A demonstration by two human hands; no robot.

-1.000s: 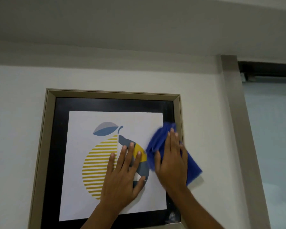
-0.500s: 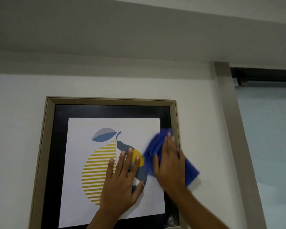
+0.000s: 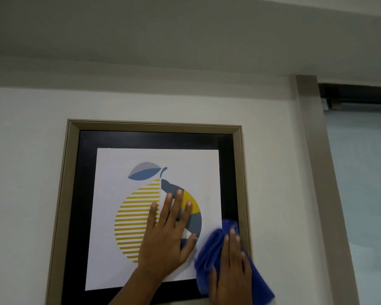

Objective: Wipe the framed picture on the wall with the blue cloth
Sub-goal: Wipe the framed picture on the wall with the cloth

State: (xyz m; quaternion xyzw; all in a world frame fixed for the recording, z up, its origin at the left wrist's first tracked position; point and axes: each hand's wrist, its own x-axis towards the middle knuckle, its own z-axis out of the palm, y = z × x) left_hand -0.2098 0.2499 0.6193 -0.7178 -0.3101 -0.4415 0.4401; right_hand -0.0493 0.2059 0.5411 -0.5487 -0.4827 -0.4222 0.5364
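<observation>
I see my left hand (image 3: 165,236) flat on the framed picture (image 3: 154,126), fingers straight and spread over the lemon print (image 3: 136,223). My right hand (image 3: 231,280) presses the blue cloth (image 3: 207,256) against the picture's lower right corner, fingers straight, gripping nothing. The cloth lies under them and bunches just to their left.

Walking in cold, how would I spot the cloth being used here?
Find the framed picture on the white wall, showing a striped yellow fruit. At its lower right corner the right hand presses flat on the blue cloth, the only bright blue, crumpled thing there.
</observation>
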